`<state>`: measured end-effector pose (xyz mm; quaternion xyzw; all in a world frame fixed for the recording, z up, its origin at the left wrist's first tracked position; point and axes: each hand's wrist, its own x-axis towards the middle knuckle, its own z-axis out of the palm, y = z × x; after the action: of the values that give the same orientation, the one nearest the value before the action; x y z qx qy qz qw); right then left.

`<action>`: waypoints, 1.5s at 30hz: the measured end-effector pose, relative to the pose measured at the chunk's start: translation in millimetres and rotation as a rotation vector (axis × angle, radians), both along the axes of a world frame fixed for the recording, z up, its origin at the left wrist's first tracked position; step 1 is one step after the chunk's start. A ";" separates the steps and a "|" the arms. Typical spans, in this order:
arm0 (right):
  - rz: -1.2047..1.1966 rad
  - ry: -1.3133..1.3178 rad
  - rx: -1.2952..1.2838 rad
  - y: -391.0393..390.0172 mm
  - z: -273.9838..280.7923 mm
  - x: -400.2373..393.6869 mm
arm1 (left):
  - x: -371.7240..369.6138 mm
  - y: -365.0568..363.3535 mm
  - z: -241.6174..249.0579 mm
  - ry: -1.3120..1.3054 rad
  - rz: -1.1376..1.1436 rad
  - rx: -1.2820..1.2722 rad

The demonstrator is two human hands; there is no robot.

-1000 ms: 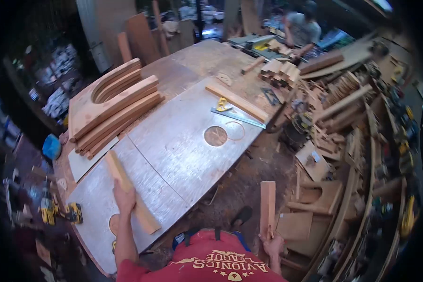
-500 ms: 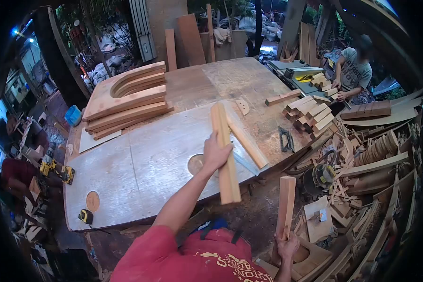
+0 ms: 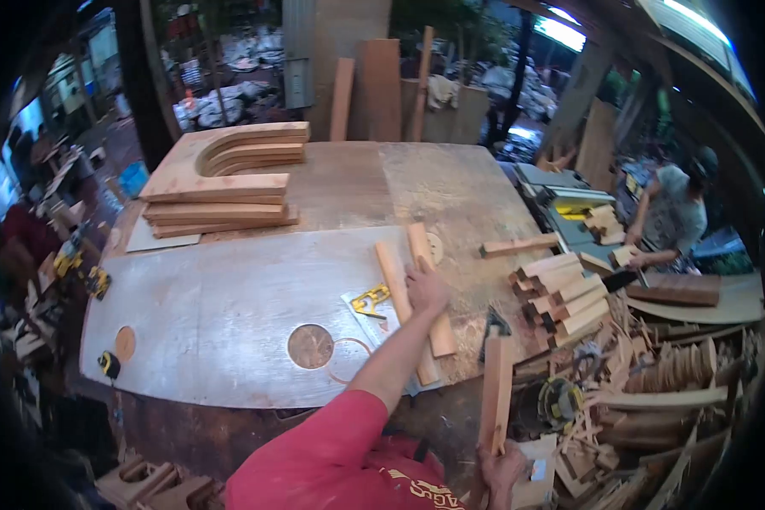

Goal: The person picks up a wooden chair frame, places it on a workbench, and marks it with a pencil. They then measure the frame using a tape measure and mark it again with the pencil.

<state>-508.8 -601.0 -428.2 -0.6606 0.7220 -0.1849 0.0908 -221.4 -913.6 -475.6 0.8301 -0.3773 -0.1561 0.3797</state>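
Observation:
My left hand (image 3: 427,287) grips a short wooden strip (image 3: 441,336) on the tabletop, its fingers over the upper part. Just left of it lies a second wooden strip (image 3: 391,270), roughly parallel. A yellow combination square (image 3: 371,301) rests left of both strips. Low in the view, off the table's front edge, my right hand (image 3: 501,466) is closed around the lower end of an upright wooden block (image 3: 496,387). Part of the right palm is hidden behind the block.
Curved wooden pieces (image 3: 229,183) are stacked on the table (image 3: 195,289) at the back left. More blocks (image 3: 561,289) are piled at its right edge, near a co-worker (image 3: 671,212) at a saw table. Offcuts (image 3: 654,365) and a power tool (image 3: 561,401) crowd the right. A tape measure (image 3: 109,364) lies front left.
My left hand has carried its strip rightward past the other strip and lowered it to the table, exposing the combination square. The right hand still holds its block. The camera view has shifted.

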 end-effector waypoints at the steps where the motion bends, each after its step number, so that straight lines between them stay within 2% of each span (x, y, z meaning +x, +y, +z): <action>1: 0.042 -0.007 0.004 -27.4 -1.0 2.9 | -3.1 0.4 -10.0 -0.091 0.001 -0.021; 3: 0.116 -0.052 -0.007 -81.7 -1.4 16.6 | -13.3 0.9 -24.6 -0.260 -0.007 -0.057; 6: 0.259 -0.155 -0.027 -138.9 19.4 36.5 | -25.1 55.1 0.7 -0.353 -0.074 -0.273; 8: 0.391 -0.136 -0.076 -169.7 23.6 44.7 | -30.1 110.3 1.6 -0.318 -0.022 -0.276; 9: 0.418 -0.274 0.007 -184.0 27.2 48.9 | -28.4 133.9 -0.9 -0.313 0.001 -0.286; 11: 0.453 -0.554 0.183 -201.4 29.1 56.9 | -26.3 182.1 -28.0 -0.151 -0.072 -0.120; 12: 0.475 -0.540 0.188 -206.8 28.8 57.9 | -26.9 193.6 -27.5 -0.063 -0.105 -0.048; 14: 0.516 -0.504 0.203 -212.6 24.9 60.5 | -26.2 190.4 -25.0 -0.084 -0.129 -0.005; 15: 0.495 -0.701 0.241 -215.4 -1.1 58.2 | -30.0 190.9 -22.9 -0.085 -0.147 0.022; 18: 0.514 -0.542 0.142 -192.8 14.7 47.5 | -41.2 175.0 -18.7 -0.169 -0.126 0.037; 19: 0.487 -0.549 0.161 -195.2 -7.8 34.4 | -42.1 164.5 -35.3 -0.189 -0.133 -0.097; 20: 0.516 -0.616 0.129 -193.6 -18.9 22.3 | -47.0 146.4 -73.9 -0.183 -0.172 -0.183; 21: 0.428 -0.670 0.244 -190.0 -17.1 11.6 | -53.6 135.5 -88.8 -0.148 -0.136 -0.180; 22: 0.470 -0.829 0.193 -192.3 -34.3 1.5 | -60.7 124.9 -102.7 -0.112 -0.099 -0.178; 23: 0.507 -0.650 0.209 -186.2 -15.1 -10.0 | -65.4 140.5 -66.5 -0.133 -0.162 0.011; 24: 0.563 -0.645 0.142 -183.8 -13.1 -15.8 | -66.3 140.3 -66.2 -0.141 -0.279 0.001; 25: 0.560 -0.700 0.115 -175.5 -3.5 -14.5 | -76.7 136.9 -68.0 -0.243 -0.254 0.020; 26: 0.537 -0.747 0.080 -166.4 5.7 -16.1 | -72.0 135.8 -56.3 -0.129 -0.331 0.065; 29: 0.515 -0.477 0.066 -165.9 12.1 -30.4 | -67.8 133.0 -62.6 -0.208 -0.371 0.019; 32: 0.599 -0.867 -0.214 -167.0 1.4 -3.9 | -63.8 151.2 -43.5 -0.109 -0.433 0.016; 35: 0.753 -0.709 0.073 -204.0 -19.7 3.4 | -63.2 188.0 -22.9 0.042 -0.460 -0.007; 38: 0.700 -0.460 0.046 -211.6 -15.2 46.1 | -66.8 262.3 -43.0 -0.115 -0.352 -0.426; 40: 0.642 -0.292 -0.064 -222.7 -32.4 75.4 | -52.6 324.5 -37.3 -0.057 -0.319 -0.390; 41: 0.587 -0.171 -0.162 -225.6 -38.9 85.5 | -41.1 357.7 -26.7 -0.012 -0.255 -0.246; 42: 0.573 -0.074 -0.146 -225.0 -31.9 100.1 | -30.4 388.5 -44.2 -0.073 -0.152 -0.308; 43: 0.565 0.019 -0.130 -222.5 -28.4 112.3 | -18.7 424.8 -38.0 -0.044 -0.028 -0.254; 44: 0.503 0.078 -0.068 -224.1 -34.2 115.7 | -4.9 459.0 -65.2 -0.038 0.067 -0.195; 45: 0.453 0.128 -0.011 -229.9 -38.9 127.9 | 7.5 496.4 -64.0 -0.020 0.165 -0.151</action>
<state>-380.9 -830.9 -467.2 -0.8165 0.5586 -0.1217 0.0804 -213.9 -417.2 -539.6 0.8290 -0.3223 -0.0871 0.4487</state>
